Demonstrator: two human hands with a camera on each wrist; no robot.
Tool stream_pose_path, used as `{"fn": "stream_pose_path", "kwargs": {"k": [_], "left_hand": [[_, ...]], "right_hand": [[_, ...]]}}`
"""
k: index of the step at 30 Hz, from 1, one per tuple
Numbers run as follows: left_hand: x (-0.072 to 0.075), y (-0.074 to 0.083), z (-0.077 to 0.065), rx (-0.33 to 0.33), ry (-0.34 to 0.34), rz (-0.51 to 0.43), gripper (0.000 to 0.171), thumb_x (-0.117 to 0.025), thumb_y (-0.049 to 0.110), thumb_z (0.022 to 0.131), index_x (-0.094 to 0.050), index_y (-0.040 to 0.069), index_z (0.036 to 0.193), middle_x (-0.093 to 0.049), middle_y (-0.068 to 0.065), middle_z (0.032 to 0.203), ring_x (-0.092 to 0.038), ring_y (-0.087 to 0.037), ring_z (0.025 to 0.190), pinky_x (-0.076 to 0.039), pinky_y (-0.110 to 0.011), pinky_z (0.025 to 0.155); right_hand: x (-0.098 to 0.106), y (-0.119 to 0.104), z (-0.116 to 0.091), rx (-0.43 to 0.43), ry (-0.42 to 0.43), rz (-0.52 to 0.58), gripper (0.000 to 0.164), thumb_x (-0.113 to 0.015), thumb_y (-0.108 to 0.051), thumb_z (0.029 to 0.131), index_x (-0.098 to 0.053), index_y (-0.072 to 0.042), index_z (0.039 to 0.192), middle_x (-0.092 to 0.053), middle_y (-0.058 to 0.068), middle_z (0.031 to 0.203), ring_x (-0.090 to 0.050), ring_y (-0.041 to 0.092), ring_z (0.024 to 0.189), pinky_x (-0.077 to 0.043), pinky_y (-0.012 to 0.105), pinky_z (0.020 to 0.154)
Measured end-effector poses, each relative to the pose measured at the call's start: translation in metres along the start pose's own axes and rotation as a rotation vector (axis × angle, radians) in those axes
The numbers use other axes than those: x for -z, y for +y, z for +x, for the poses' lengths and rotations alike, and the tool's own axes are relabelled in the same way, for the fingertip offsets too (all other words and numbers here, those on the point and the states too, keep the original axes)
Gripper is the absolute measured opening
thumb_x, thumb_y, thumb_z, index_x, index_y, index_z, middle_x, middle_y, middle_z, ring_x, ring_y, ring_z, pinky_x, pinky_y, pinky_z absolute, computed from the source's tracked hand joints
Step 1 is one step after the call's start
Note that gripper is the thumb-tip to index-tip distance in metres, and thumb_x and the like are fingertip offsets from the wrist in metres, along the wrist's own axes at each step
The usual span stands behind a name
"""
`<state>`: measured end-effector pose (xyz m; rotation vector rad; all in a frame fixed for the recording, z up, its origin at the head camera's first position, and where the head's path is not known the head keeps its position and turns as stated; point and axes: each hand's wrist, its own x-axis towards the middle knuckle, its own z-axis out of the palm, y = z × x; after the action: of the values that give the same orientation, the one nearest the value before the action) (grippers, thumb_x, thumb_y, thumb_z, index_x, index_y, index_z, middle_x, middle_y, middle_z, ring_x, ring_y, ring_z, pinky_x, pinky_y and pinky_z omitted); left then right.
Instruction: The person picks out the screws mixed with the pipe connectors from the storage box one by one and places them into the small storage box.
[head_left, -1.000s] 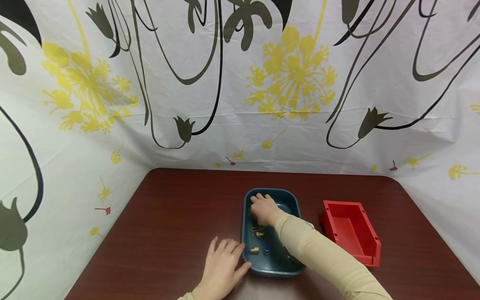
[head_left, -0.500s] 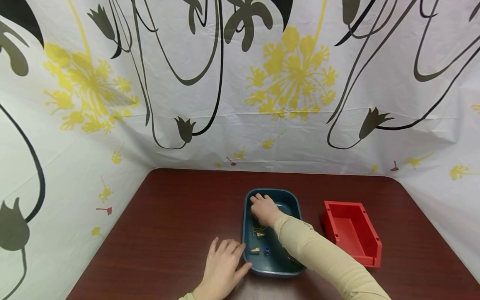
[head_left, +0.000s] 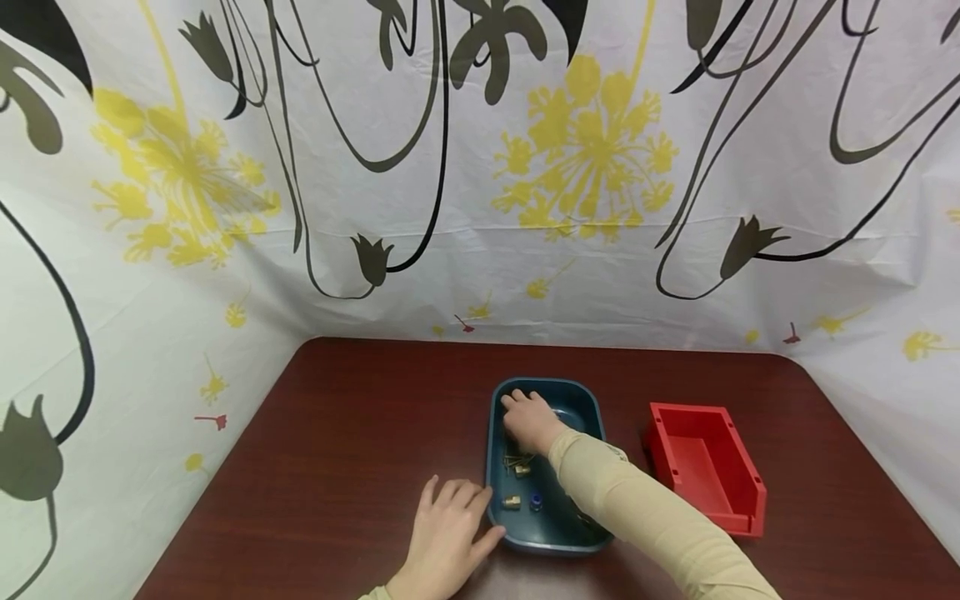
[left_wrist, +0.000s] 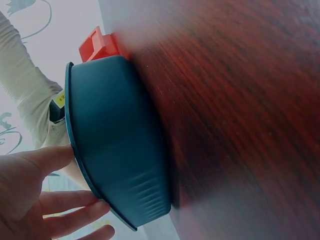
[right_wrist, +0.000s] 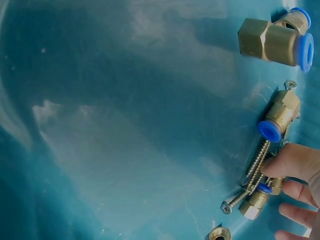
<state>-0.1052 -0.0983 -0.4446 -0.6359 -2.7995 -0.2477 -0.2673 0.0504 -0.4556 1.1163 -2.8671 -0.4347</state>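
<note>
My right hand (head_left: 531,423) reaches into the far left part of a dark blue-green tub (head_left: 555,533). In the right wrist view, its thumb rests at a bunch of long screws (right_wrist: 256,167), and the fingers are spread beside brass push-fit fittings with blue collars, one lying just under the screws (right_wrist: 254,202). Another brass fitting (right_wrist: 280,112) lies by the screws, and a larger one (right_wrist: 275,42) sits farther along the wall. My left hand (head_left: 446,533) lies beside the tub with fingers extended, thumb and fingertips touching its rim (left_wrist: 82,165).
A red open-front bin (head_left: 705,467) stands to the right of the tub, behind my right forearm. Two small fittings, one brass (head_left: 512,502) and one blue-collared (head_left: 536,502), lie near the tub's front. The brown table (head_left: 375,433) meets a patterned cloth at the back.
</note>
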Motion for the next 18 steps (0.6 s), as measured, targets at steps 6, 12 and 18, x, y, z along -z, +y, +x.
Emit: {"fn": "stream_pose_path", "kwargs": {"k": [6,12,18], "left_hand": [[-0.0004,-0.0003,-0.0001,-0.004,0.001,0.002,0.04,-0.06,0.047,0.078,-0.065,0.016,0.103,-0.06,0.003,0.096,-0.051,-0.019,0.092,-0.032,-0.055,0.084],[-0.0002,-0.0002,-0.0001,-0.01,0.007,0.003,0.04,-0.061,0.046,0.078,-0.066,0.015,0.102,-0.06,0.002,0.096,-0.051,-0.019,0.092,-0.032,-0.055,0.083],[0.0,0.0004,0.0,-0.006,0.001,-0.004,0.04,-0.061,0.046,0.078,-0.066,0.015,0.102,-0.06,0.002,0.096,-0.051,-0.019,0.092,-0.032,-0.055,0.083]], "right_hand": [[-0.0028,0.0011,0.001,0.006,-0.021,0.009,0.015,-0.077,-0.027,0.065,-0.066,-0.018,0.07,-0.05,0.004,0.118,-0.042,0.023,0.101,-0.038,0.039,0.082],[-0.0035,0.0033,0.0017,0.01,-0.018,0.024,0.018,-0.077,-0.029,0.065,-0.061,-0.019,0.062,-0.05,0.003,0.111,-0.042,0.022,0.096,-0.038,0.039,0.08],[0.002,0.0064,0.0003,0.018,0.002,0.045,0.023,-0.075,-0.028,0.065,-0.056,-0.022,0.056,-0.048,0.001,0.099,-0.04,0.02,0.089,-0.038,0.038,0.074]]}}
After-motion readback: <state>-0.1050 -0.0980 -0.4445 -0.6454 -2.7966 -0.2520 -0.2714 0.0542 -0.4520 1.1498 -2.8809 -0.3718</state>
